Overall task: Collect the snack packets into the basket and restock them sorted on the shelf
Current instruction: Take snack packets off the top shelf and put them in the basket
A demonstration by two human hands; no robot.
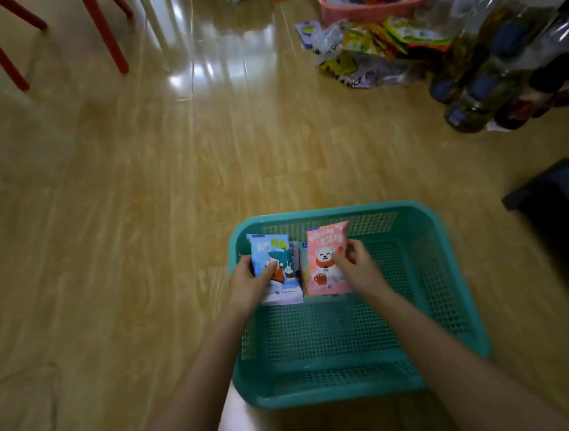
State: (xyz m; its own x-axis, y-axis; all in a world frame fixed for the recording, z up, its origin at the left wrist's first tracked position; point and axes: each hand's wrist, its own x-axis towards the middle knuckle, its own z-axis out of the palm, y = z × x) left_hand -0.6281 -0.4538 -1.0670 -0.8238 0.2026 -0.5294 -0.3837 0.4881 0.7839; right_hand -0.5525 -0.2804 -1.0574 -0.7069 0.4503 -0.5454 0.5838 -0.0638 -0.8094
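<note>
Your left grip (248, 284) clasps the blue packet (272, 254), your right grip (360, 267) the pink packet (324, 256), side by side in the basket's (361, 208) far-left part, long axes pointing away from you. The basket floor lies beneath both; neither grip is nearer.

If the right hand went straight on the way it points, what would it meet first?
Probably the far wall of the teal basket, just beyond the pink packet the right hand grips, though the hand's height is unclear.
</note>
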